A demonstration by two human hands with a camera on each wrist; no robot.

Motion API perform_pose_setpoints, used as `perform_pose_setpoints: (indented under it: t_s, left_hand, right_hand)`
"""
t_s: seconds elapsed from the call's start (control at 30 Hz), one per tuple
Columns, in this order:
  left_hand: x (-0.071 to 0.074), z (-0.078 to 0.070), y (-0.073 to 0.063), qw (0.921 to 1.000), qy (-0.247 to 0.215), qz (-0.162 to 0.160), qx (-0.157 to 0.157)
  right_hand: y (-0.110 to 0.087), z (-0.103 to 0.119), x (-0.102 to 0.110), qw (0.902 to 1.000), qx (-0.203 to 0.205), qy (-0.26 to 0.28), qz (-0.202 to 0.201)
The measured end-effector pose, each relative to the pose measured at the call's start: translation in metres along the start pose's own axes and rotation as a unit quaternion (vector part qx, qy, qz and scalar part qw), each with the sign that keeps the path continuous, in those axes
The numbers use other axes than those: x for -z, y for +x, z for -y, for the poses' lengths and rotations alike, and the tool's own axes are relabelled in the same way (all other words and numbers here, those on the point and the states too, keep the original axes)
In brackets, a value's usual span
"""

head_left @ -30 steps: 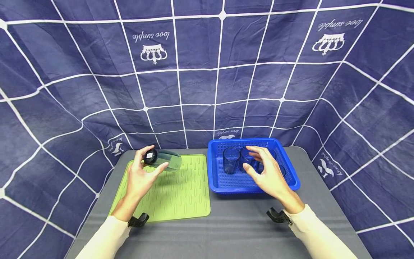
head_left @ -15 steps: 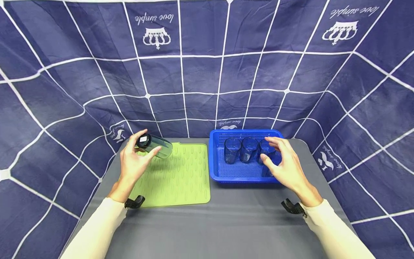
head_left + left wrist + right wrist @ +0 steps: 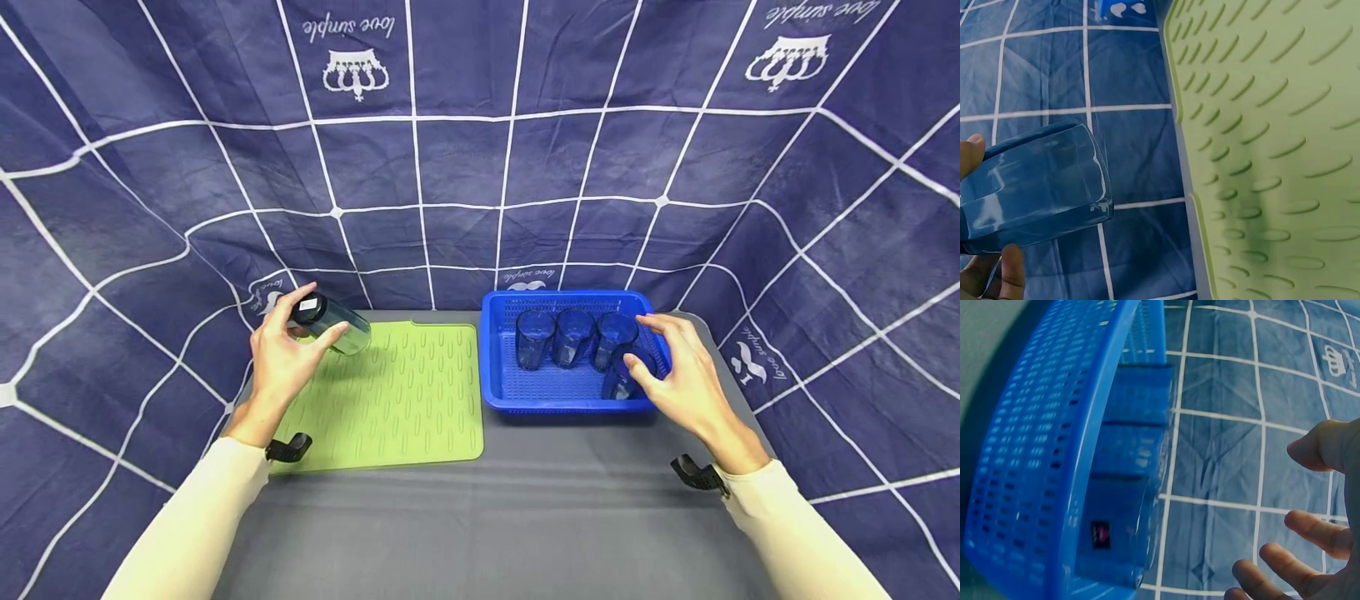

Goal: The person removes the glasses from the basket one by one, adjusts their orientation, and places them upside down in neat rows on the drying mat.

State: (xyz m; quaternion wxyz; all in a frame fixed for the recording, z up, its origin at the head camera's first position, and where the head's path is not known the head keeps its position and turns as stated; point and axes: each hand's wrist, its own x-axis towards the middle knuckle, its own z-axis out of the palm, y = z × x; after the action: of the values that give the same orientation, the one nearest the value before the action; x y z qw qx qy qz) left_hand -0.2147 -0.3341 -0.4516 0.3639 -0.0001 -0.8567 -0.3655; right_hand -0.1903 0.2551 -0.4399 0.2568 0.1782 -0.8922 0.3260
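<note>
My left hand [image 3: 279,362] holds a clear glass [image 3: 348,333] between thumb and fingers, tilted above the green ridged mat [image 3: 408,417]. The glass's dark end, with a white label, lies against the hand; the other end points right. In the left wrist view the glass [image 3: 1047,181] shows see-through walls. My right hand [image 3: 690,387] hovers at the right side of the blue basket [image 3: 566,406], fingers bent and apart from the thumb, holding nothing. Several glasses stand in the basket; the nearest glass [image 3: 621,385] is partly behind the right thumb. One glass [image 3: 1116,531] bears a dark sticker.
Mat and basket stand side by side on a grey tabletop [image 3: 480,517]. A dark blue cloth with white lines [image 3: 465,167] hangs behind and at both sides. Each wrist wears a black strap mount [image 3: 288,447].
The left hand has moved left with the glass. The right hand has drawn right, off the middle of the basket, uncovering more glasses. The head view has tilted down.
</note>
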Motion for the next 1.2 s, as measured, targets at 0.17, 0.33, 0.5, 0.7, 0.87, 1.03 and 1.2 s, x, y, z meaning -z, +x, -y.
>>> perform_pose_setpoints:
  t_s: [0.17,0.33,0.5,0.7,0.87,1.03,1.2]
  left_hand:
    - [0.001,0.011,-0.002,0.9998,0.015,0.0,0.015]
    - [0.003,0.023,-0.001,0.9992,0.036,0.003,0.019]
    - [0.002,0.034,0.002,0.9984,0.05,0.012,0.021]
    - [-0.001,0.046,0.003,0.9966,0.068,0.024,0.042]
    - [-0.005,0.057,0.004,0.9959,0.07,0.032,0.048]
    - [-0.008,0.067,0.003,0.9958,0.066,0.031,0.055]
    - [-0.011,0.078,0.003,0.9947,0.066,0.039,0.068]
  right_hand:
    - [-0.006,-0.008,0.003,0.9999,0.004,-0.011,-0.001]
    - [-0.008,-0.016,0.002,0.9998,0.002,-0.019,0.004]
    - [-0.009,-0.023,0.003,0.9995,-0.008,-0.025,0.016]
    - [-0.01,-0.029,0.003,0.9986,-0.023,-0.03,0.037]
    - [-0.01,-0.033,0.001,0.9972,-0.034,-0.04,0.054]
    - [-0.011,-0.035,-0.001,0.9954,-0.044,-0.05,0.069]
    - [-0.012,-0.039,-0.004,0.9941,-0.052,-0.056,0.077]
